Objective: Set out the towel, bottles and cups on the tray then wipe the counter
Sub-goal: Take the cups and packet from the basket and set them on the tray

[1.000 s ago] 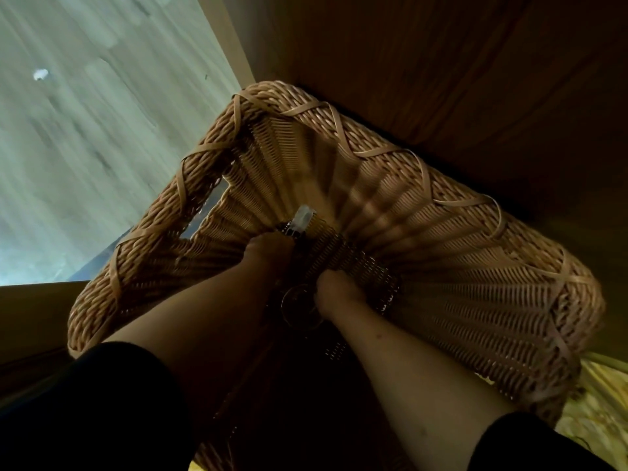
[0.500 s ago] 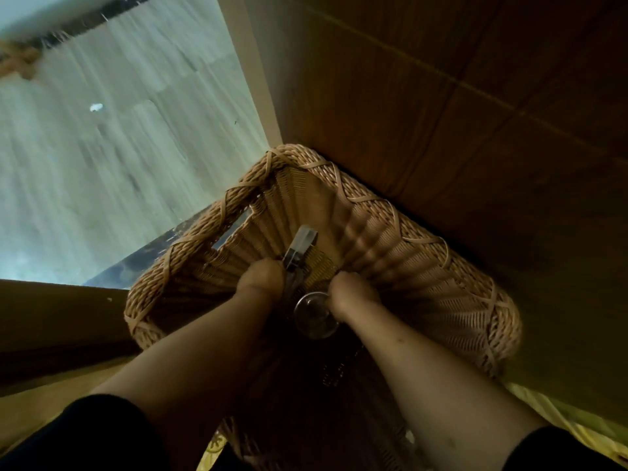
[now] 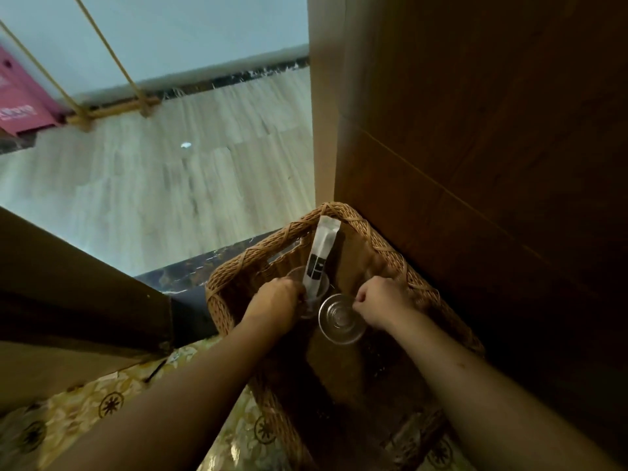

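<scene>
Over the wicker basket point(image 3: 224, 311), your left hand point(image 3: 277, 300) has its fingers curled round the lower end of a long white packet point(image 3: 319, 258) with a dark printed patch, and the same hand seems to hold a clear glass cup point(image 3: 307, 290) behind it; how much of the cup the fingers grasp you cannot tell, since the packet and knuckles cover it. The packet slants up and away from that hand, its top end reaching the basket's far corner rim. Your right hand point(image 3: 382, 302), just across the basket's opening from the left, is clenched on the edge of a second clear glass cup point(image 3: 341, 317), which is turned so that its round base or mouth faces the camera; which of the two it is cannot be told. This cup lies between your two hands, above the basket's dark inside. Both forearms reach in from the near side.

The basket stands close against a brown wooden cabinet panel point(image 3: 475, 164) on its right. Under the basket's near side shows a yellow flowered cloth point(image 3: 85, 413). Beyond the basket's left rim lies a pale wood-plank floor point(image 3: 153, 185), with a pink box point(image 3: 23, 103) at its far left.
</scene>
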### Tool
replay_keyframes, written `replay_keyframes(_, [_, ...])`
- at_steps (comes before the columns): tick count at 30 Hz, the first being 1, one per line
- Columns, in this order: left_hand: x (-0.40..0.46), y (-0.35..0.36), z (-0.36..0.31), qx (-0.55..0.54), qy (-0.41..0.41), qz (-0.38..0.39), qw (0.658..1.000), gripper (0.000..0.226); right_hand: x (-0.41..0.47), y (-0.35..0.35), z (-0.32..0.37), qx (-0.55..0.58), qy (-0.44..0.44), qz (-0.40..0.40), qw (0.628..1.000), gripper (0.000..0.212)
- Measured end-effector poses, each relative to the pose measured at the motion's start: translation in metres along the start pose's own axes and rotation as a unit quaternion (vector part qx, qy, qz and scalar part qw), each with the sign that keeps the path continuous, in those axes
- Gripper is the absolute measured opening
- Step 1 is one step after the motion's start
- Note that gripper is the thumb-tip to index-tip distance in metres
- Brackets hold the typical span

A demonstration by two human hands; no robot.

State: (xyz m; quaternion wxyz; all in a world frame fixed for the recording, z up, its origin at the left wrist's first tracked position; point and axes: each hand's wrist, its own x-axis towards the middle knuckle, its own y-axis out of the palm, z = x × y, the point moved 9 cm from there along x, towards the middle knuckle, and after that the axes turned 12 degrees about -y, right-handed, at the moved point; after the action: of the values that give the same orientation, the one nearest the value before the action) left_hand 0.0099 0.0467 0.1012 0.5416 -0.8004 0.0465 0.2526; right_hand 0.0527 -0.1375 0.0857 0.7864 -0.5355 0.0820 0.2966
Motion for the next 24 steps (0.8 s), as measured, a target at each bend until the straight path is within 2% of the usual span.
replay_keyframes(3, [-0.027,-0.041,-0.002,-0.013,0.054,-0.063,0.996,0.016,-0.020,-0.032,0.026,0.003,-0.015,-0.036,0.999,0.011])
replay_keyframes(7, [-0.075,-0.099,0.001,-0.035,0.119,-0.170,0.978,0.017,-0.059,-0.077,0.071,-0.011,-0.045,-0.096,0.994,0.022])
replay_keyframes(11, [-0.134,-0.150,0.036,-0.087,0.132,-0.234,0.959,0.017,-0.101,-0.104,0.136,-0.031,-0.077,-0.141,0.986,0.020])
replay_keyframes(17, [-0.227,-0.207,0.167,-0.122,0.074,-0.298,0.944,0.015,-0.152,-0.077,0.278,-0.050,-0.166,-0.143,0.974,0.024])
replay_keyframes(22, [-0.312,-0.217,0.316,-0.138,-0.030,-0.327,0.934,0.014,-0.177,-0.006,0.411,-0.052,-0.246,-0.094,0.963,0.015])
replay_keyframes(24, [-0.350,-0.216,0.373,-0.139,-0.068,-0.336,0.929,0.012,-0.186,0.029,0.465,-0.058,-0.285,-0.066,0.954,0.017])
